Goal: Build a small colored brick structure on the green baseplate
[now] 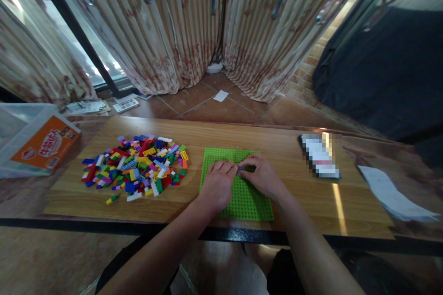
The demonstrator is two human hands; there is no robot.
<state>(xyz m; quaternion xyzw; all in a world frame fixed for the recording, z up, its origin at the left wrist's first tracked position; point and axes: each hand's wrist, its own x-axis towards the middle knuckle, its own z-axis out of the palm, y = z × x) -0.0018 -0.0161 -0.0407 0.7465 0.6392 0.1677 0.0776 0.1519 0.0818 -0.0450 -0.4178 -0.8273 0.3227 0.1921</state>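
Observation:
A bright green studded baseplate (242,205) lies flat on the wooden board in front of me. Over its upper half, my left hand (218,186) has its fingers bent and pressed together, with the back of the hand hiding whatever is beneath. My right hand (261,176) comes in from the other side, thumb and forefinger pinching a small bluish toy brick (239,169). The fingertips of both hands meet around that brick, just above or on the studs. To the left lies a loose heap of multicoloured toy bricks (138,168).
A translucent plastic box (29,115) with an orange label stands at the far left. To the right, a phone (320,156) rests on the wooden board (297,207), and white paper sheets (394,191) lie beyond it. Curtains (194,32) hang behind the table.

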